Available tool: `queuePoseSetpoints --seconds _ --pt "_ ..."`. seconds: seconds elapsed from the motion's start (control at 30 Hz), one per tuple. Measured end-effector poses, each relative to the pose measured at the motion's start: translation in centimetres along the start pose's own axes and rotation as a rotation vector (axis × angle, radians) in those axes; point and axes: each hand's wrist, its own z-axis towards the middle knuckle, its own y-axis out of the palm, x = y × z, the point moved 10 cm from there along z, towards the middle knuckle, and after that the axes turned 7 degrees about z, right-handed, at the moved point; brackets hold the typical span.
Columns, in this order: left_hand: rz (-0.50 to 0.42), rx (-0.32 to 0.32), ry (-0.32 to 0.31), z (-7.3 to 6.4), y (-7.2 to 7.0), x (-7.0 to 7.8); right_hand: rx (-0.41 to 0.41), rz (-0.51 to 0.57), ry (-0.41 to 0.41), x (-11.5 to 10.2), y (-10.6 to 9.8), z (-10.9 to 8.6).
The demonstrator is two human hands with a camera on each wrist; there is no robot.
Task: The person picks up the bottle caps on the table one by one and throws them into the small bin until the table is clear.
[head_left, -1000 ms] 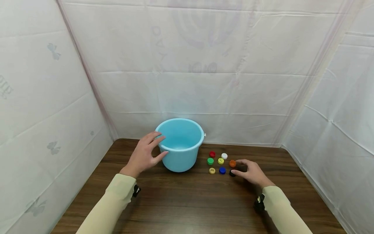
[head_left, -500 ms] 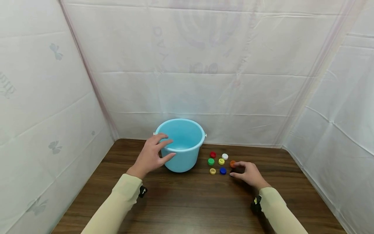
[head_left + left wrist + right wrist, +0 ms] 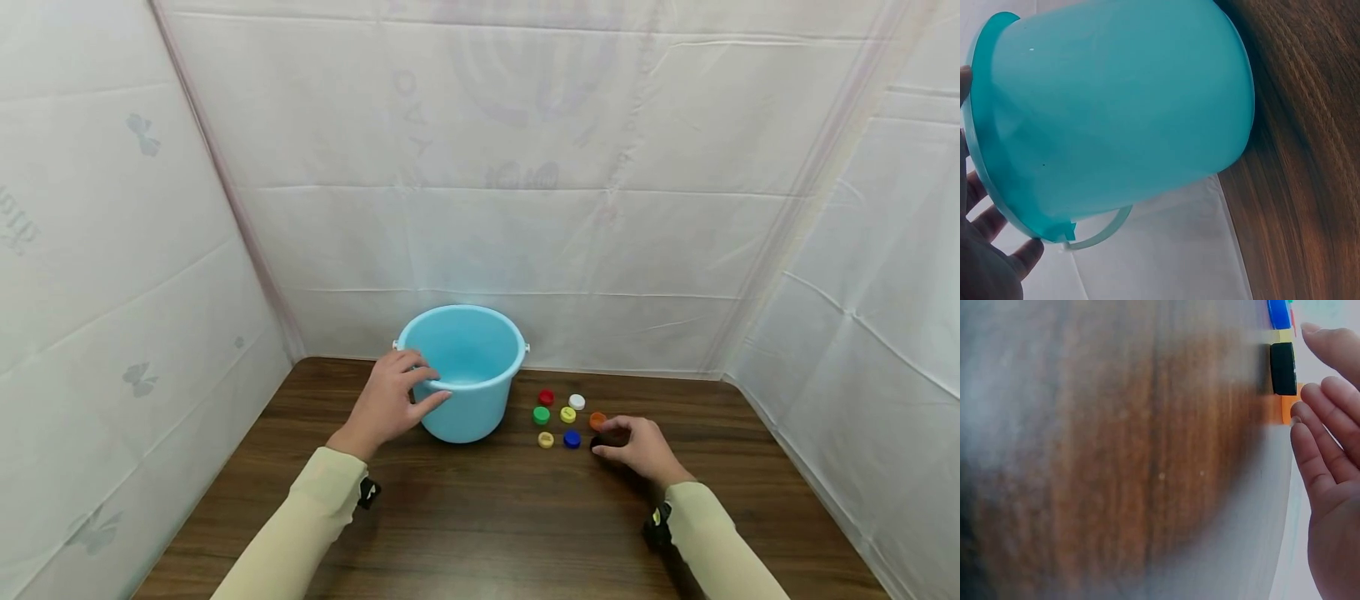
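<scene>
In the head view a light blue bucket stands upright at the back of the table. My left hand is at its near left rim, fingers bent loosely over the edge and thumb apart from them. The left wrist view shows the left fingertips right at the bucket rim. On the right, my right hand is over a black bottle cap, thumb and fingers spread on either side of it. An orange cap lies just beyond the index finger. From above, the right fingers partly hide the black cap.
Several other caps lie left of the right hand: red, white, green, yellow, tan and blue. White sheeting walls the dark wooden table at the back and sides.
My left hand has moved right to the bucket rim, its fingers now lower and more bent. My right hand has shifted slightly, covering more of the black cap. The bucket and caps stay put.
</scene>
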Motion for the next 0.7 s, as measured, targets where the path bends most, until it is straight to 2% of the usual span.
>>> queuePoseSetpoints --seconds 0.23,0.7 --pt "0.012 -0.031 -0.038 -0.15 0.25 -0.13 -0.037 0.056 0.032 0.25 0.51 -0.30" --pt "-0.007 -0.037 -0.051 -0.02 0.15 -0.39 -0.044 0.054 0.051 0.12 0.77 -0.33"
